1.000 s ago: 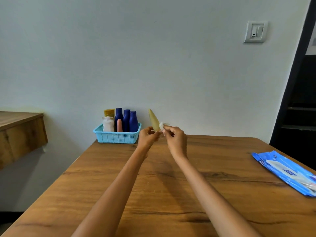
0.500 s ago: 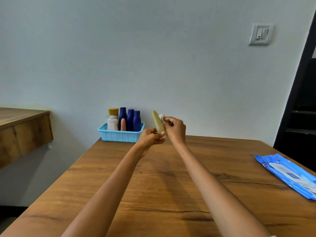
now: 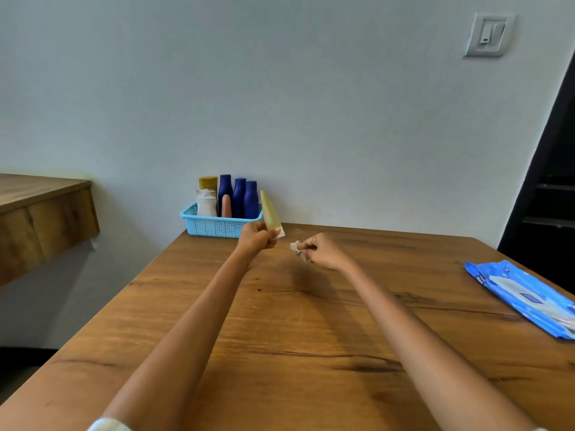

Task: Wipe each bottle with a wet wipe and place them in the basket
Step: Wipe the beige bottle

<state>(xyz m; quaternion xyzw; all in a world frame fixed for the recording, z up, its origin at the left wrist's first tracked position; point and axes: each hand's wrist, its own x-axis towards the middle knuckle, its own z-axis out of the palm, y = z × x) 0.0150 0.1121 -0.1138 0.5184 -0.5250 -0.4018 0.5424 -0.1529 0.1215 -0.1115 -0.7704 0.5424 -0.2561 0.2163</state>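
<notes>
One tube (image 3: 270,211) gripped in the left hand (image 3: 255,239), wipe (image 3: 297,247) pinched in the right hand (image 3: 323,251); I'd lower it upright into the basket's (image 3: 214,227) free corner.

head-worn view, forward-down over table (image 3: 280,353)

Looks like a room in a home, I'm at a wooden table (image 3: 311,337) pushed against a plain pale wall (image 3: 280,104). White light switch (image 3: 488,35) on the wall, upper right, household type. Dark doorway (image 3: 547,188) at the right edge with what may be steps inside, too dark to tell. Wooden ledge or counter (image 3: 43,206) sticks out on the left. Small blue plastic basket (image 3: 217,225) at the far table corner holds toiletry bottles (image 3: 239,197), lotion or shampoo kind. Blue pack of wet wipes (image 3: 522,293) lies flat near the right table edge. Domestic stuff, no shop or lab gear.
</notes>
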